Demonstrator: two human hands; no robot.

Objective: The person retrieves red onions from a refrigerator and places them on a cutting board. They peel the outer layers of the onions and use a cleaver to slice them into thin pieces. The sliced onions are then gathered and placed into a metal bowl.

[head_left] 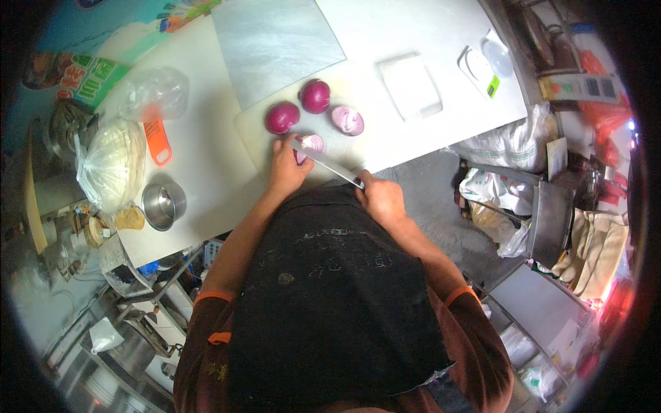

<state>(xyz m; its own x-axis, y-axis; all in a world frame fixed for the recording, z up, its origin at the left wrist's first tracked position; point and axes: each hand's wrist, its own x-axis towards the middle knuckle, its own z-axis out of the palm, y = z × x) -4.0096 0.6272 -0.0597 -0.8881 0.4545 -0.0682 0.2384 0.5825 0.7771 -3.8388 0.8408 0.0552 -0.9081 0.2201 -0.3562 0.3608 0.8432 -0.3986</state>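
My right hand (382,196) grips the handle of a kitchen knife (330,164), whose blade points up and left across the near edge of a pale cutting board (253,126). At the blade's far end, my left hand (290,168) holds a cut red onion piece (313,143) against the board. The blade lies over part of that piece; how deep it sits in it, I cannot tell. Beyond my hands rest two round red onions, one on the left (282,117) and one further back (315,96). A cut onion half (347,121) lies to their right.
A grey sheet (279,46) adjoins the board. On the right are a white tray (411,88) and a kitchen scale (477,69). An orange tool (157,137), a metal bowl (163,205) and a filled plastic bag (113,165) stand left. The table's near edge meets my apron.
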